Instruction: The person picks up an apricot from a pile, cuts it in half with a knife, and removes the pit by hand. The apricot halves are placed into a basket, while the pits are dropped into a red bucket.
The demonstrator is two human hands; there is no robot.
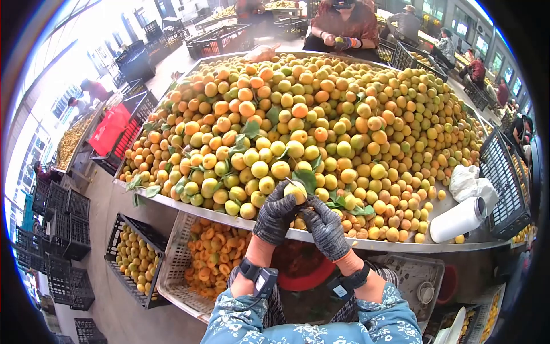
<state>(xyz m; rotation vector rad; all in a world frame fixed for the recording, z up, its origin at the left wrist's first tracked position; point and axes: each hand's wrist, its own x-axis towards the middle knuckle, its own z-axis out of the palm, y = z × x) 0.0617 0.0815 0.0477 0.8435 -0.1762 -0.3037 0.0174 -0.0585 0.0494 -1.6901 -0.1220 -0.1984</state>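
My left hand (275, 216), in a dark grey knitted glove, is closed around a yellow apricot (296, 193) at the near edge of the heaped table. My right hand (325, 228), gloved alike, has its fingers pressed together just beside that apricot. Whatever lies between the right fingers is hidden. A big heap of whole apricots (321, 114), yellow to orange with some green leaves among them, spreads over the metal table (366, 243) in front of me. Beneath my hands a red basin (301, 275) stands below the table edge.
To the left, a pale crate (172, 269) holds split orange apricots, beside a black crate (117, 269) of whole ones. On the right are a white cylindrical container (458, 219), a plastic bag (472, 186) and a black crate (503, 183). Across the table sits another person (344, 28).
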